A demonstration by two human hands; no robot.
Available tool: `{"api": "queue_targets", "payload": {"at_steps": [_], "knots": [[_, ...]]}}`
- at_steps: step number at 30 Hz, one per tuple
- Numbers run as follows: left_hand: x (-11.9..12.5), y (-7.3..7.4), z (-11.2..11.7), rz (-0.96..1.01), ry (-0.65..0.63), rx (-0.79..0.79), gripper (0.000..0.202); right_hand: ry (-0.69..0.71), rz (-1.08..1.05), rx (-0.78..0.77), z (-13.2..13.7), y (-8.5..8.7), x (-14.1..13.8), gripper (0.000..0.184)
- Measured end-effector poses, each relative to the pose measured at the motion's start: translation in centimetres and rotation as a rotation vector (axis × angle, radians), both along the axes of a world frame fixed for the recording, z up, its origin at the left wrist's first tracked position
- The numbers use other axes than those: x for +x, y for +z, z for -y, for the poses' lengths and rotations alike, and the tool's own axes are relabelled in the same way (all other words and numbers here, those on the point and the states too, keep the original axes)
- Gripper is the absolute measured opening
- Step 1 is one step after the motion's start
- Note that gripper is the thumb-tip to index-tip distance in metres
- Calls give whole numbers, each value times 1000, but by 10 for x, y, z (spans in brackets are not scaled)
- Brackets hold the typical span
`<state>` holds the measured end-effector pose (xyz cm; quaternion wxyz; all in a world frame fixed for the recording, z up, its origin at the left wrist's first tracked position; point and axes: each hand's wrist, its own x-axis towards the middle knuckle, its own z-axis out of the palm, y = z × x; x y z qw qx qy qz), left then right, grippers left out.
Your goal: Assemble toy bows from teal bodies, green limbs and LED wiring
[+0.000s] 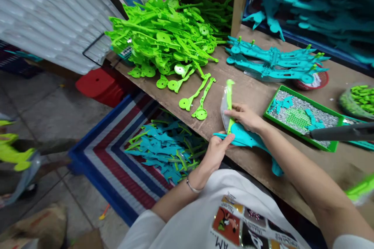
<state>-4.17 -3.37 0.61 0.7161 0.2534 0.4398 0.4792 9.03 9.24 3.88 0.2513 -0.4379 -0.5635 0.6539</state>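
At the table's front edge my left hand (pixel 217 148) is closed on a teal plastic part (pixel 248 138), thumb on top near where it meets a lime-green piece. My right hand (pixel 244 116) pinches the upright lime-green plastic arm (pixel 229 95), which has a clear, film-like sheet (pixel 224 111) along its left side. The arm's lower end meets the teal part between my hands; how they join is hidden by fingers. Two loose lime-green arms (pixel 201 113) lie on the table to the left, apart from my hands.
A large heap of lime-green parts (pixel 163 37) covers the table's back left. Teal parts (pixel 271 62) lie behind my hands. A green tray (pixel 304 118) holds small metal pieces; a dark tool (pixel 341 131) extends over it. Below left, a striped-lined blue bin (pixel 108 159) holds teal-and-green pieces.
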Motion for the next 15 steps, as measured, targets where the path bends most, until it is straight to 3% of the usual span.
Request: {"api": "queue_targets", "payload": {"at_steps": [5,9,12,15], "knots": [[-2,2,-2,-47,-19,-42,45,158,110,32,-4,-5,-6,43],[-4,6,-12,-107,-17,-82,49,104,309,199,13,11,12,51],[-10,6,-23,-165,3,-61,52,38,399,358,42,43,56,44],[-27,5,-34,-309,-69,-67,53,108,498,344,85,75,127,38]]}}
